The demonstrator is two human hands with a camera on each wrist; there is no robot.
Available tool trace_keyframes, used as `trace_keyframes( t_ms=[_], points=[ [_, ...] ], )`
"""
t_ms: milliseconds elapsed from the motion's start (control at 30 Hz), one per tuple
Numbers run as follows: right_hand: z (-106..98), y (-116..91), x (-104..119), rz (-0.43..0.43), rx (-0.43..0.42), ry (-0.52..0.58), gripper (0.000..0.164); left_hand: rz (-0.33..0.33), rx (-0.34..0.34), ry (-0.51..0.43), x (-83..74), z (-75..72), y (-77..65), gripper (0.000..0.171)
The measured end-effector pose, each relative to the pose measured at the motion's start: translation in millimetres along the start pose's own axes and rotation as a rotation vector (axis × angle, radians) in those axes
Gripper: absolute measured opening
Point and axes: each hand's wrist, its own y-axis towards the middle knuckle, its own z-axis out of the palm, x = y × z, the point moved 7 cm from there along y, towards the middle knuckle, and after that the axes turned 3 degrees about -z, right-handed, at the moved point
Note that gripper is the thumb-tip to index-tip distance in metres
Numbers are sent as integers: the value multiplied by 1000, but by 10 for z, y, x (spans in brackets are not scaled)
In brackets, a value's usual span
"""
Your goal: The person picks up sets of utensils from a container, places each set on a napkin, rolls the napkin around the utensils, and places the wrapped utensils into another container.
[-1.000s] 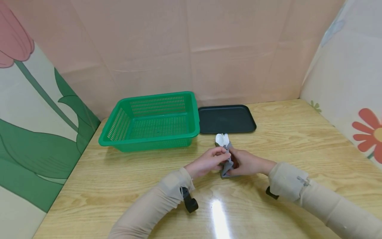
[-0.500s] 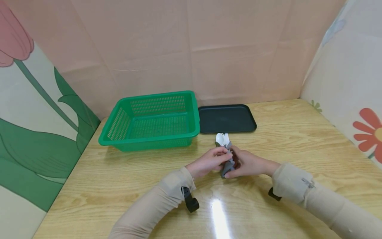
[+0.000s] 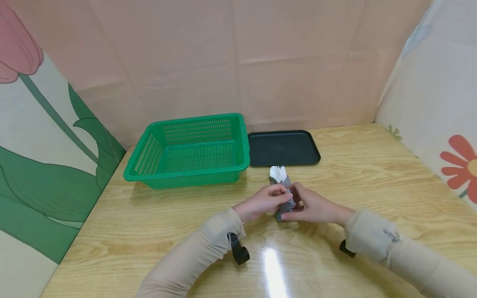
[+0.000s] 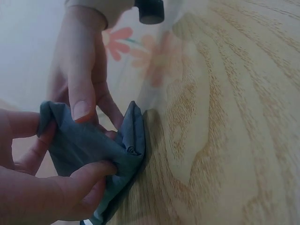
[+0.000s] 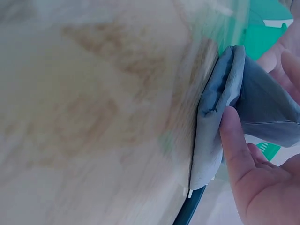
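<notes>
A grey cloth napkin is folded round white cutlery on the table, in front of the tray. The bowl of a spoon sticks out at its far end, with other white tips close beside it. From the left, my left hand pinches a raised flap of the napkin between thumb and fingers. My right hand holds the napkin from the other side, its thumb at the near end and its fingers bent farther up. In the right wrist view, a fingertip presses the folded edge of the napkin.
Behind the napkin lies a black tray. To its left stands a green slotted basket. A pink cloth backdrop rises at the table's back edge, and flower-printed panels stand at both sides. Wood-grain tabletop extends to the right.
The napkin's loose near-right part has been drawn in, so the bundle looks narrower. My right hand and forearm have shifted slightly right; my left hand has edged right. The cutlery has barely moved.
</notes>
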Motion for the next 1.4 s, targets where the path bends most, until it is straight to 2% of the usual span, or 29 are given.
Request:
trace_keyframes(
  t_ms=[133,267,433,767,900,1133,1300,1400],
  points=[
    [0,-7,2,-2,-20,-31,60,17,-14,45,-17,4,-7,22],
    [8,0,-6,21,-32,-39,60,39,-58,147,-44,5,-16,21],
    [0,8,3,54,-58,-54,57,27,-100,240,-61,22,-28,21],
    [-42,7,69,60,-155,-151,38,75,-92,250,-87,41,-30,23],
    [-54,-1,69,78,-191,-194,27,73,-91,257,-86,42,-39,28],
    [-62,-18,94,57,-236,-217,17,43,-107,192,-40,-9,-13,36],
    [-47,-15,56,98,-217,-202,14,13,-151,302,18,-121,-23,33],
    [-46,-13,47,108,-210,-194,13,55,-171,452,7,-165,-48,33]
  ],
)
